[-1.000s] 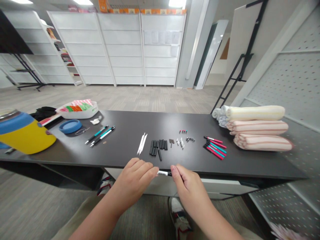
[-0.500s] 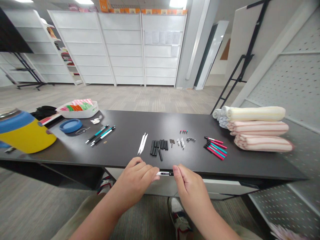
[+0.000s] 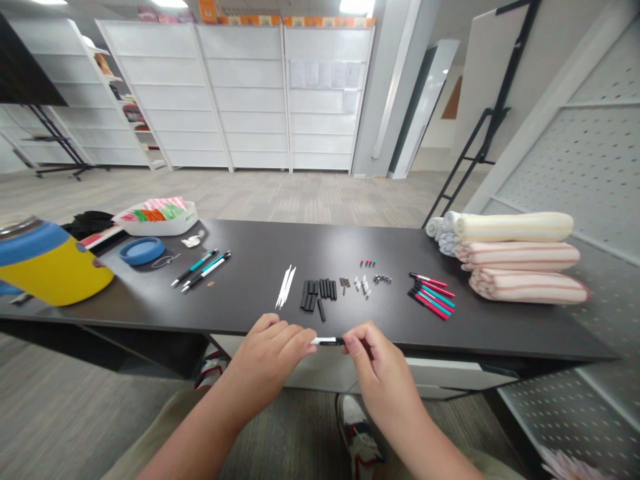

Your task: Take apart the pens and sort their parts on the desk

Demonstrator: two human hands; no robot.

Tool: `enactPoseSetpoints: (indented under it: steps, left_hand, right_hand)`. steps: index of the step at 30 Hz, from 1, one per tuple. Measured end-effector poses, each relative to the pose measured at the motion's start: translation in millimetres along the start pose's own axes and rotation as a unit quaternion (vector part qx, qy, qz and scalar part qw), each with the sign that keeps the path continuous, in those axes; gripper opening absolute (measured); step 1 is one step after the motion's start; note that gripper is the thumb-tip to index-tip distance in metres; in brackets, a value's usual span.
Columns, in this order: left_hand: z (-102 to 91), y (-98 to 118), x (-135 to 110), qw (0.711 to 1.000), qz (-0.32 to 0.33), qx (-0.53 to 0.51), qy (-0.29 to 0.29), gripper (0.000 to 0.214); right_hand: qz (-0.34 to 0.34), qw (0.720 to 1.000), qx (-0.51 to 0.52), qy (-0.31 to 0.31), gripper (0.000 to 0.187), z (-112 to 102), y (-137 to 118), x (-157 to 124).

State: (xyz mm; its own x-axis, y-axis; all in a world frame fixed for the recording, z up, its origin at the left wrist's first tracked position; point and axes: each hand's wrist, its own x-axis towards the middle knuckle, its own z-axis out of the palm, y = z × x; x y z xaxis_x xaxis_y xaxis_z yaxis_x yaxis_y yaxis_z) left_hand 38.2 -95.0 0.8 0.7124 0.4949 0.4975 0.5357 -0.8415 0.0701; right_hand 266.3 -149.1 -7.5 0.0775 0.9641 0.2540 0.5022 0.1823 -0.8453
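Note:
Between my hands a white and black pen barrel (image 3: 329, 341) lies level, just above the table's near edge. My left hand (image 3: 280, 350) is closed around its white end. With thumb and fingertips, my right hand (image 3: 373, 353) pinches the black end; the tip is hidden by the fingers. On the table ahead are thin white refills (image 3: 285, 287), black rubber grips (image 3: 327, 289), small brown-grey pieces (image 3: 345, 283), white plastic bits (image 3: 364, 287), metal pieces (image 3: 383, 279) and short red and teal caps (image 3: 368, 263).
The dark table (image 3: 250, 260) carries red and teal pen barrels (image 3: 433, 295) at right, beside rolled towels (image 3: 520, 257). Assembled pens (image 3: 206, 270) lie at left, near a blue lid (image 3: 142, 251), a white basket (image 3: 160, 228) and a yellow-blue container (image 3: 50, 267).
My right hand's fingers have shifted and its knuckles have risen slightly, with the fingertips now pinching the black end. The barrel has rolled or tilted a little; its printed marking is less visible.

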Motion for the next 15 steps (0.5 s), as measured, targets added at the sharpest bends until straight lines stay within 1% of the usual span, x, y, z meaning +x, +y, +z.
enactPoseSetpoints:
  steps: [3,9,12,15]
  left_hand:
    - [2.5,-2.6,-0.9,1.000,-0.010,0.006,-0.006,0.015]
    - [6.5,-5.5,3.1,1.000,-0.025,0.011,-0.010,0.016]
    - [7.6,-5.5,6.8,0.999,-0.025,0.018,-0.013,0.016]
    - [7.2,-4.7,9.8,0.999,-0.024,0.026,-0.015,0.018]
  right_hand:
    - [0.012,0.999,0.037,-0.009,0.033,-0.4,-1.2,2.0]
    - [0.066,0.993,0.094,-0.041,0.034,-8.0,2.3,11.6]
    - [0.069,0.992,0.090,-0.049,0.030,-13.2,6.8,16.3]
    - [0.055,0.994,0.081,-0.052,0.027,-17.4,10.6,19.9]
